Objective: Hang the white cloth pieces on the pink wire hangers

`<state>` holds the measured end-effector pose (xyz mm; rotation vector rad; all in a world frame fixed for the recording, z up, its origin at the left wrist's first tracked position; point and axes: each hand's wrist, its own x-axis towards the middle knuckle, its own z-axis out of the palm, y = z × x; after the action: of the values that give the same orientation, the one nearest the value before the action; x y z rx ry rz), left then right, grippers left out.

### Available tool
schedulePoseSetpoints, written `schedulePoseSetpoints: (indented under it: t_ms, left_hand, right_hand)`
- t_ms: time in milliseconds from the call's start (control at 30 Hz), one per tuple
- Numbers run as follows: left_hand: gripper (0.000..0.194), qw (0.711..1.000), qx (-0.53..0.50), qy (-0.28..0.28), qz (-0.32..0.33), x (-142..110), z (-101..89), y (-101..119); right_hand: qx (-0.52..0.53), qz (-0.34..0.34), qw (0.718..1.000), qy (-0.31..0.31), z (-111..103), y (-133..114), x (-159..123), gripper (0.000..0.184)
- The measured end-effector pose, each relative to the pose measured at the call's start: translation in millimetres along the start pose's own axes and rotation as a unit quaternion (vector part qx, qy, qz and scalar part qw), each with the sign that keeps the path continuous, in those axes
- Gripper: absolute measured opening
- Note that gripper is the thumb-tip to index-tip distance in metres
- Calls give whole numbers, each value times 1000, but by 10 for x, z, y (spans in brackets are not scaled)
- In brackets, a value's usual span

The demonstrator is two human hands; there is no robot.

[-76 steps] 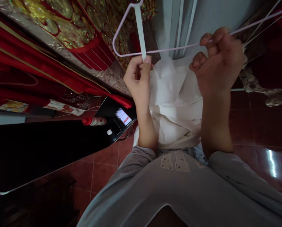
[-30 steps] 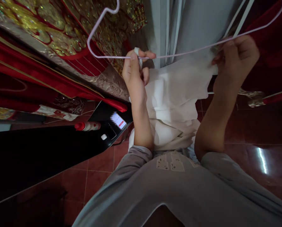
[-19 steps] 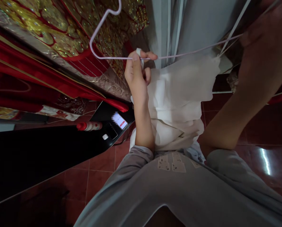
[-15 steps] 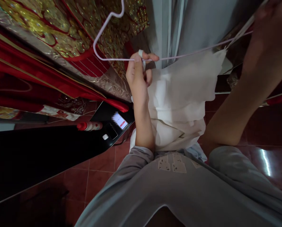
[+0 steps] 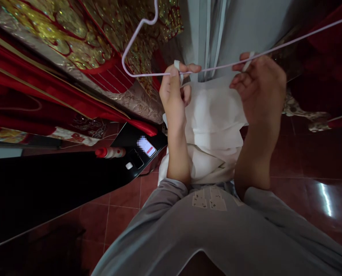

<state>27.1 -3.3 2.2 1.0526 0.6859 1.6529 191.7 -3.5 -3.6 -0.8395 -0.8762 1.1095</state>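
We record the pale pink hanger (image 5: 216,68) held crosswise above the white cloth (image 5: 216,119), its neck running out at the top of the view. The left hand (image 5: 175,92) is closed on the bar, thumb pressing it, a white strap (image 5: 177,65) at its fingers. The right hand (image 5: 261,86) has its fingers curled at the bar beside a second strap (image 5: 248,62); in this dim light we cannot tell whether it grips bar, strap or both. To the left, we note a black worktop (image 5: 58,188) bearing a bottle (image 5: 110,152) (on its side in our view, red cap leftward), a lit phone (image 5: 149,148) and a small white case (image 5: 129,165).
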Motion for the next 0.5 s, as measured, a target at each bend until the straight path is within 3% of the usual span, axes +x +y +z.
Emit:
schedulePoseSetpoints:
  t_ms: [100,233,433,500]
  left_hand:
    - [32,1000,-8,-2,-11,-27,44,-13]
    - [28,1000,-10,17,3,-32,6,-71]
    - [30,985,66,148,53,-6,-430,5]
    - [31,975,97,198,24,0,-609,62]
  right_hand:
    - [32,4,999,-18,199,25,-30,19]
    - [40,-11,999,14,233,42,0,17]
    - [42,-49,998,2,100,67,49,28]
    - [41,-44,998,-5,83,69,41,29]
